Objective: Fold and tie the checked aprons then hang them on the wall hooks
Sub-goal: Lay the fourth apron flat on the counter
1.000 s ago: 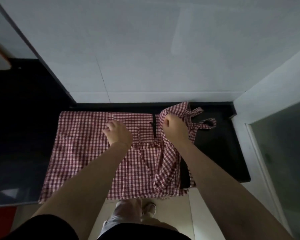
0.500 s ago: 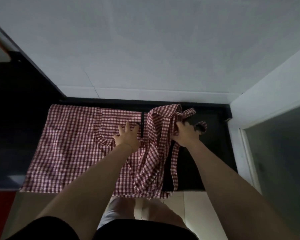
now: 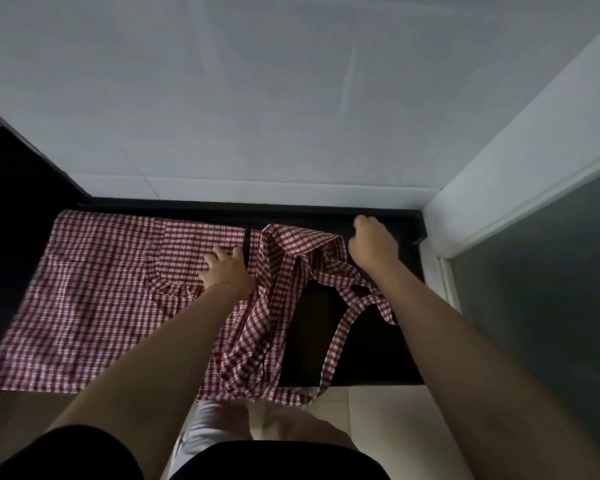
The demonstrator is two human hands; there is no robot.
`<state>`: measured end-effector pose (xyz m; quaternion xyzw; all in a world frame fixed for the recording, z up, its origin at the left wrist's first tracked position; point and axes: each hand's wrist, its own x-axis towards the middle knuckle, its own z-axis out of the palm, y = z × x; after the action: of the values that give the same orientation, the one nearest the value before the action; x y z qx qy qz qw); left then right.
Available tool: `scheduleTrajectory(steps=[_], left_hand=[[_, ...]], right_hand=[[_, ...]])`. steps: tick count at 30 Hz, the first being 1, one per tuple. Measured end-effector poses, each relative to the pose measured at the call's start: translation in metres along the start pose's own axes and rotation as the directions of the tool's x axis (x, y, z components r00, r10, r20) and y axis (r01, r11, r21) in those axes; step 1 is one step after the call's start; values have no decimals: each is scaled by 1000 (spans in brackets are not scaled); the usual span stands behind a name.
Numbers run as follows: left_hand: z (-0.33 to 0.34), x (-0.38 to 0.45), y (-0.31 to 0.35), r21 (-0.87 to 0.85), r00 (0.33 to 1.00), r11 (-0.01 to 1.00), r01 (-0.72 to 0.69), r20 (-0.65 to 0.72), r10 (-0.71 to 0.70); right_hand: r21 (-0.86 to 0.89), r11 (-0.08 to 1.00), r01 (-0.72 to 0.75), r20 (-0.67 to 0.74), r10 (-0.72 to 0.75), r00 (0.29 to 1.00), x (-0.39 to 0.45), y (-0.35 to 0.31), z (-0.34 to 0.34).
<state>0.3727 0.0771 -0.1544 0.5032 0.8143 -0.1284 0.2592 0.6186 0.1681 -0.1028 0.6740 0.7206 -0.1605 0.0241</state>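
- On the black countertop (image 3: 371,351) lies our red-and-white checked cloth apron (image 3: 94,292), spread flat at the left, bunched in folds toward the middle, its front edge hanging over the counter's lip.
- From the bunched part, narrow checked straps (image 3: 340,334) trail across the dark surface.
- Our left hand (image 3: 227,271) presses flat on the apron, fingers spread.
- Our right hand (image 3: 373,244) hovers beyond the straps near the back; we cannot tell whether it holds anything.
- Behind the counter rises a pale tiled wall (image 3: 257,98).
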Motion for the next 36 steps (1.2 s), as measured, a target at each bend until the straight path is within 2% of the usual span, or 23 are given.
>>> scheduleTrajectory(steps=[1, 3, 5, 8, 9, 11, 12, 14, 16, 19, 22, 24, 27, 29, 31, 32, 33, 34, 36], left_hand=[[1, 1, -1, -4, 1000, 1000, -10, -6, 10], [2, 3, -4, 10, 999, 999, -34, -6, 34], [2, 4, -5, 46, 999, 998, -45, 16, 44], [0, 6, -3, 78, 998, 996, -35, 55, 31], [0, 7, -2, 82, 998, 996, -31, 64, 26], [0, 9, 0, 91, 998, 996, -21, 69, 15], [0, 11, 1, 92, 998, 996, -14, 69, 8], [-1, 12, 0, 96, 998, 995, 2, 67, -8], [-4, 15, -1, 111, 998, 994, -3, 66, -5], [-11, 18, -6, 133, 996, 991, -2, 87, -9], [-11, 14, -7, 94, 998, 996, 6, 55, -11], [-8, 4, -7, 47, 998, 999, -22, -57, 25], [2, -12, 3, 57, 957, 984, -171, -229, 180], [11, -22, 14, 73, 946, 965, -253, -191, 263], [17, -27, 23, 82, 956, 961, -264, -107, 272], [18, -27, 26, 89, 962, 962, -257, -73, 263], [17, -26, 28, 97, 966, 963, -250, -48, 255], [16, -25, 28, 107, 967, 963, -248, -29, 252], [13, -23, 28, 116, 967, 961, -252, -12, 255]], right_hand=[[58, 998, 40, 29, -42, 999, 3, -9, 6], [56, 994, 95, 141, -102, 985, 6, -23, 21], [18, 999, 48, 143, -50, 988, 10, -26, 31], [28, 985, -173, 75, 170, 983, 12, -10, 22], [101, 956, -275, 33, 273, 961, 14, 1, 16], [279, 838, -469, -23, 494, 869, 17, 22, 2], [366, 776, -513, -38, 563, 825, 18, 29, -4], [506, 695, -510, -43, 611, 790, 20, 34, -7], [559, 675, -482, 15, 573, 819, 20, 30, -4], [566, 645, -514, 214, 487, 847, 11, 16, 8], [572, 545, -613, 404, 463, 789, 0, 7, 18], [514, 570, -641, 501, 407, 764, -6, 5, 22], [557, 541, -630, 526, 358, 772, -4, 3, 18], [670, 446, -594, 502, 317, 805, -6, 1, 12], [810, 269, -521, 446, 296, 845, -6, 2, 6], [851, 215, -480, 414, 289, 863, -4, 3, 5], [864, 206, -460, 399, 278, 874, -2, 5, 5], [853, 252, -458, 398, 254, 881, -2, 6, 3], [749, 458, -478, 423, 225, 878, -8, 4, -2]])
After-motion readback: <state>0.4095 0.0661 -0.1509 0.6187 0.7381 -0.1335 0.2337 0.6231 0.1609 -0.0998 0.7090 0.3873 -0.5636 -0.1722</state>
